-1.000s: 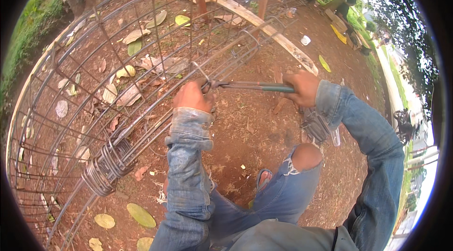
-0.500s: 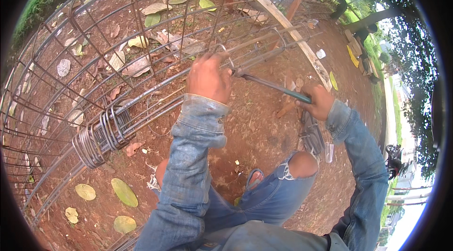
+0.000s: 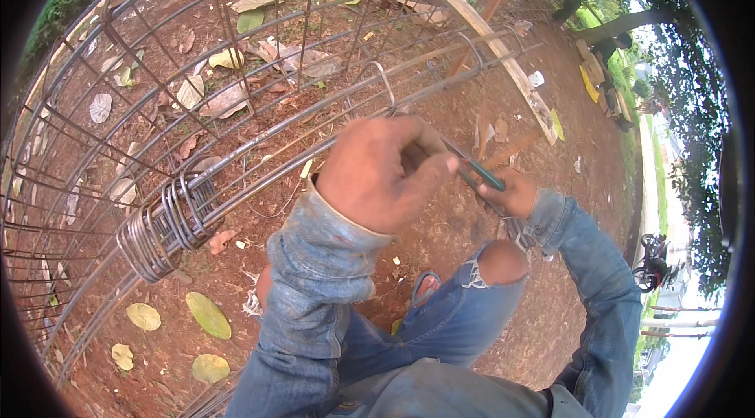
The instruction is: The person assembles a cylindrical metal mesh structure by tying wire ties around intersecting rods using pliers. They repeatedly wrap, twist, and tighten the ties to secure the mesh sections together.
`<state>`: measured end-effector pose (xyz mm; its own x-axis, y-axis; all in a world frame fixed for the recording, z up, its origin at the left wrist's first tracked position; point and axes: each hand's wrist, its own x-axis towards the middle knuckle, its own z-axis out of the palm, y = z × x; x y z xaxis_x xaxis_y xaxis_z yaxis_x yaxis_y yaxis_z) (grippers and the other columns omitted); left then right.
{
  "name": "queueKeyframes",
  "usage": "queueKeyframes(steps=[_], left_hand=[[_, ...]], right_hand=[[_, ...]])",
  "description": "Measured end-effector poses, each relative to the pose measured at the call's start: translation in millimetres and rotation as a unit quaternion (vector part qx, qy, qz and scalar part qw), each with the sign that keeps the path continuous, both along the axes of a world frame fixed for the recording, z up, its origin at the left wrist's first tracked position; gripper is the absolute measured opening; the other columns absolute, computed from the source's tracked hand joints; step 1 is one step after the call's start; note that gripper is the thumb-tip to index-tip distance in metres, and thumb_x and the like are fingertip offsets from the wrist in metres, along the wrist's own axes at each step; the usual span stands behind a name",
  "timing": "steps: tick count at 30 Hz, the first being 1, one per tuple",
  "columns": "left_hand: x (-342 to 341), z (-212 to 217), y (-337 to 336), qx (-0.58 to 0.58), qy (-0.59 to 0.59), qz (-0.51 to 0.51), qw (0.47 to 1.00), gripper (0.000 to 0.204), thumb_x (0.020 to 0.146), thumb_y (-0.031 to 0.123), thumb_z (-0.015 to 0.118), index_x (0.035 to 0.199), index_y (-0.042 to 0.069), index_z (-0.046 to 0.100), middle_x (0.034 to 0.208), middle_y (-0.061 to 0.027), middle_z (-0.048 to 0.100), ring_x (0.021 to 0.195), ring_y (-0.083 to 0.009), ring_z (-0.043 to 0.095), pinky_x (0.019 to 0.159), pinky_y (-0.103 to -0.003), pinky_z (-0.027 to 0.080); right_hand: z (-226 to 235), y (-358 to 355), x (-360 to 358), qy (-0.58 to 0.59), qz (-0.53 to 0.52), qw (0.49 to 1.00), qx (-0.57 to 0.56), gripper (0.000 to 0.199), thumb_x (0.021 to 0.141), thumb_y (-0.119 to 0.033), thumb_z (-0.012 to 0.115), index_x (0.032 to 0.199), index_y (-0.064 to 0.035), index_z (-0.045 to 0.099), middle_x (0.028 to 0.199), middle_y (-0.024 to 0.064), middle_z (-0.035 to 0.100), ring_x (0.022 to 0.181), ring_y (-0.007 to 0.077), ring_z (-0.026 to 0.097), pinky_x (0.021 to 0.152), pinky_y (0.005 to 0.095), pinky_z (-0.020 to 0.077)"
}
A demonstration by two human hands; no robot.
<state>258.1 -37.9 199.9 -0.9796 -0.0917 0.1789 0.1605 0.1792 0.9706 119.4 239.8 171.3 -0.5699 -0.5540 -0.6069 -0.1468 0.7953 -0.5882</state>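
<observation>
The left hand [image 3: 385, 170] is curled into a loose fist, back toward the camera, closed around the near end of a thin tool [image 3: 472, 168] just where it meets the rebar cage [image 3: 236, 143]. The right hand [image 3: 511, 194] grips the tool's far end, fingers wrapped tight round its green-sleeved handle. The tool's long axis runs from upper left to lower right, its working end pointing up-left toward the cage's top bars, its handle toward the right hand; the tip itself is hidden behind the left hand.

Both forearms wear faded denim sleeves; below them a bent knee [image 3: 503, 261] shows through torn jeans.

The cage lies on its side over red earth, its long bars running from lower left to upper right, crossed by square stirrups. A bunch of stirrups [image 3: 161, 221] is packed close together on the bars at lower left. Dry leaves [image 3: 208, 314] lie under and beside the cage.

Beyond the cage's far end stands a wooden trestle [image 3: 472, 5]. Near it on the ground lie a small white scrap [image 3: 536, 78] and a flat yellow piece [image 3: 589, 85]; whether either is a package I cannot tell.
</observation>
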Motion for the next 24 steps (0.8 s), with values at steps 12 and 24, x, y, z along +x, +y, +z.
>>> queueKeyframes(steps=[12,24], left_hand=[[-27.5,-170.4,34.7,-0.21,-0.21,0.246,0.923,0.034,0.072,0.022,0.067,0.097,-0.001,0.062,0.091,-0.0196,0.063,0.084,-0.0332,0.061,0.078,-0.04,0.049],[-99.8,-144.9,0.6,-0.098,0.107,0.293,0.945,0.104,0.055,0.028,0.084,0.135,-0.001,0.024,0.135,-0.0221,0.031,0.124,-0.0357,0.033,0.106,-0.038,0.03]], right_hand=[[41.3,-15.5,-25.1,0.064,0.074,0.994,0.053,0.026,0.087,-0.025,0.059,0.082,0.0004,0.06,0.062,0.0068,0.059,0.058,0.0154,0.057,0.055,0.0326,0.0454],[63.1,-34.3,-44.2,0.113,0.162,0.973,0.123,0.024,0.085,-0.023,0.059,0.095,-0.0017,0.063,0.061,0.0095,0.059,0.058,0.0189,0.06,0.056,0.0352,0.0457]])
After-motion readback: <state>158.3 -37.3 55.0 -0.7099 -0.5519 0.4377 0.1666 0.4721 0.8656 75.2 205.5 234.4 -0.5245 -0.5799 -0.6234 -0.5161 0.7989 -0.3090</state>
